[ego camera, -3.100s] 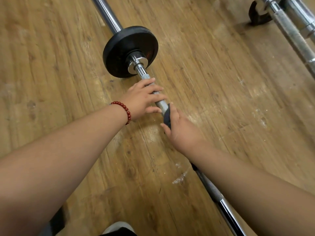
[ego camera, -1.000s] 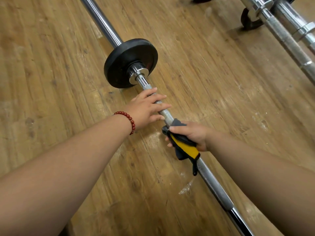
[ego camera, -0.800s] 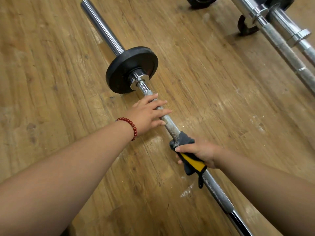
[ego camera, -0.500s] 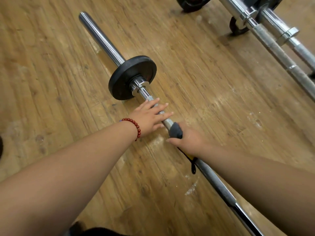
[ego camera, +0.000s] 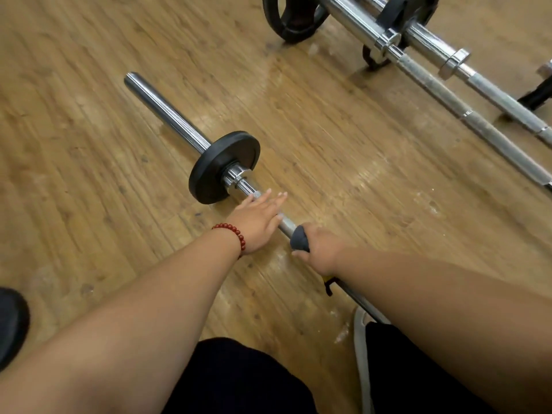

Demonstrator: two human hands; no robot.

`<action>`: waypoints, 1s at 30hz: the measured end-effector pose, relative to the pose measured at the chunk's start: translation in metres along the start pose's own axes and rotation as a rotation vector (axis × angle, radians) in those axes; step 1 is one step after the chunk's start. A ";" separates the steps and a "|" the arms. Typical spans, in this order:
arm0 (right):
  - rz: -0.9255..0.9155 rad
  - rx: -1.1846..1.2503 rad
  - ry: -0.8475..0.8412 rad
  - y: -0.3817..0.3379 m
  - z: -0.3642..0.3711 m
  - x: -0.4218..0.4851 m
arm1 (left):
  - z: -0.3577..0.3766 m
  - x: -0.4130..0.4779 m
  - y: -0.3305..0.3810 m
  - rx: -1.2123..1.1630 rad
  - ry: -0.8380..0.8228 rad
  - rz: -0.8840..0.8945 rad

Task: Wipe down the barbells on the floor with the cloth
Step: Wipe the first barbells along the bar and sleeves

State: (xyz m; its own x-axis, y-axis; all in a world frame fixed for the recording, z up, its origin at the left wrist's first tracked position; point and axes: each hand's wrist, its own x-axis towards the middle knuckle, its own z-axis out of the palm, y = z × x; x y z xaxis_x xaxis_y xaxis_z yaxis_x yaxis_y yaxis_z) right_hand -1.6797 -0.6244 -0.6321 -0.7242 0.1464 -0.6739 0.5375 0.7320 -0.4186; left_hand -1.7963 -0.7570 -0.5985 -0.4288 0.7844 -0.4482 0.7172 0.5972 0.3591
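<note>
Right hand (ego camera: 321,249) is closed round the grey cloth (ego camera: 299,241), which wraps the shaft of the nearest barbell (ego camera: 286,226). A yellow tail (ego camera: 328,279) of the cloth hangs out below the wrist. Left hand (ego camera: 257,224) lies flat on the same shaft with its fingers straight and grips nothing. It sits between the cloth and the chrome collar (ego camera: 239,176).

The barbell lies on the wooden floor (ego camera: 328,144), carried at this end by one small black plate (ego camera: 215,162). Its bare sleeve (ego camera: 167,112) points away from me.

Hazards, as I judge them from my station:

1. Rolling. The plate is round and the left hand only presses down. A wiping stroke with any sideways push could roll the bar off line.
2. Pinching. The cloth is just beside the left fingers. A stroke toward the plate would drive it into them unless that hand lifts first.
3. Snagging. The loose tail hangs close to the floor and could be drawn under the shaft and jam the stroke.
4. Missed areas. The stretch under the left palm, the collar and the sleeve beyond the plate are easy to skip.

Two further barbells (ego camera: 442,91) lie well apart, toward the far right of the floor, and await the cloth.
</note>
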 end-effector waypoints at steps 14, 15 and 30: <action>-0.557 -0.335 0.147 0.005 0.002 0.021 | -0.026 0.010 -0.069 -0.163 0.581 -0.395; -0.585 -0.362 0.130 0.006 0.000 0.021 | -0.025 0.013 -0.069 -0.187 0.591 -0.405; -0.771 -0.495 0.247 -0.017 0.001 0.076 | -0.009 0.010 -0.092 -0.257 0.657 -0.410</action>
State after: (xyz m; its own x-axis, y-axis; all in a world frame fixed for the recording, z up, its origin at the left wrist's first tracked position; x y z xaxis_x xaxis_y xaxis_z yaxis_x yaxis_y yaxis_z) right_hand -1.7430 -0.6265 -0.6771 -0.9046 -0.3996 -0.1481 -0.3299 0.8767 -0.3502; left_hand -1.8711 -0.8030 -0.6287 -0.9217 0.3856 -0.0420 0.3191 0.8154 0.4830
